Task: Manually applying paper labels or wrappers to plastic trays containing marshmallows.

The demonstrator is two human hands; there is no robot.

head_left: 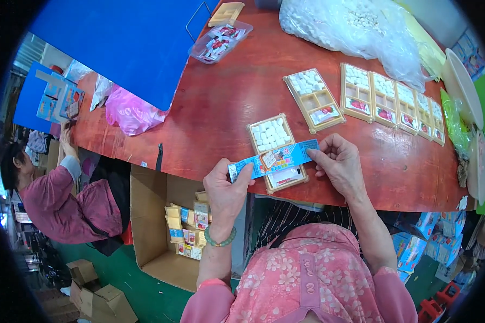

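Note:
My left hand (223, 188) pinches the left end of a blue printed paper strip (275, 161), while my right hand (338, 163) pinches its other end. Stretched slightly aslant, the strip crosses over the middle of a beige plastic tray (290, 187) on the red table. White cube-shaped pieces fill the far part of that tray, and a small packet shows in its near part; the strip hides what lies between. Just right of it stands a similar tray (309, 102) with white pieces, small divided compartments and a red-and-white packet. Several more filled trays (383, 100) form a row further right.
A large clear bag (334, 29) of white pieces lies at the far side. Packets fill a clear tub (221, 42) beside a blue board (113, 43) and pink bag (130, 112). Below the edge, a cardboard box (148, 215) holds banded trays. A co-worker (73, 202) is at left.

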